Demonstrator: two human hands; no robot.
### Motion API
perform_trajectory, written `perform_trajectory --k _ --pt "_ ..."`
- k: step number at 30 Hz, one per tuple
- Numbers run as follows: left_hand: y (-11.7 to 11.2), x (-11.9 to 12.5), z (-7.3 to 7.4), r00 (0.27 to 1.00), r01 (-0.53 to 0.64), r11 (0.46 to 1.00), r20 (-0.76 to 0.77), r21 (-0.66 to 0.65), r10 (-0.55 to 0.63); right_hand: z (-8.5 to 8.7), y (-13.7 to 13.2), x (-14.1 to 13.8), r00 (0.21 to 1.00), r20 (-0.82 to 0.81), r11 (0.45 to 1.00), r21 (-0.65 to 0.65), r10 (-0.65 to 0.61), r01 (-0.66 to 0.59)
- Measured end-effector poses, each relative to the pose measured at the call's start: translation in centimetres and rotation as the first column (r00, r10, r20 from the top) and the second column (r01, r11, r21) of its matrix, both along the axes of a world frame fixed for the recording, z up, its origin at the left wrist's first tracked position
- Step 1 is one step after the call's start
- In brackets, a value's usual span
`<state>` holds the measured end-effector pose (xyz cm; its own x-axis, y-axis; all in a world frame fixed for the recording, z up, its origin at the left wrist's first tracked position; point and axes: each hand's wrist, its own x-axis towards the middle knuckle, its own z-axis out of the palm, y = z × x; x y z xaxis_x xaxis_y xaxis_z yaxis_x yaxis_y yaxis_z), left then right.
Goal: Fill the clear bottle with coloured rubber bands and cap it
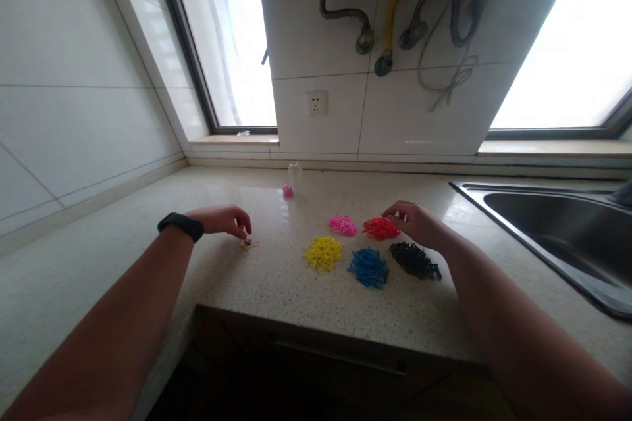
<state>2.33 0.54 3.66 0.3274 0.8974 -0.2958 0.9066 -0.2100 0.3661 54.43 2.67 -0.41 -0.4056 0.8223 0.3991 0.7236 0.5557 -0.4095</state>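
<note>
While the red pile (382,229) sits just left of the curled right hand (413,220), well apart from the left hand (224,219), whether either grips anything cannot be told.

Right hand (413,221) touches red pile (380,229); left hand (224,218) beside small bits (245,245).

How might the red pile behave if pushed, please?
The red pile would probably spread, being a loose heap of small thin pieces. It seems light, given those slender pieces, and unlikely to roll, lying low.
</note>
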Motion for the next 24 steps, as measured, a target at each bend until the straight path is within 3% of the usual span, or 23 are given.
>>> perform_trajectory --k 14,24 --pt "-0.2 0.5 -0.4 1.000 0.014 0.999 -0.022 -0.050 -0.015 0.2 0.3 1.5 0.998 -0.019 0.997 0.026 -0.067 0.068" --pt "-0.4 0.7 0.2 1.000 -0.005 0.999 -0.009 -0.049 0.005 0.2 0.7 2.9 0.994 0.001 0.994 0.039 -0.106 0.106"
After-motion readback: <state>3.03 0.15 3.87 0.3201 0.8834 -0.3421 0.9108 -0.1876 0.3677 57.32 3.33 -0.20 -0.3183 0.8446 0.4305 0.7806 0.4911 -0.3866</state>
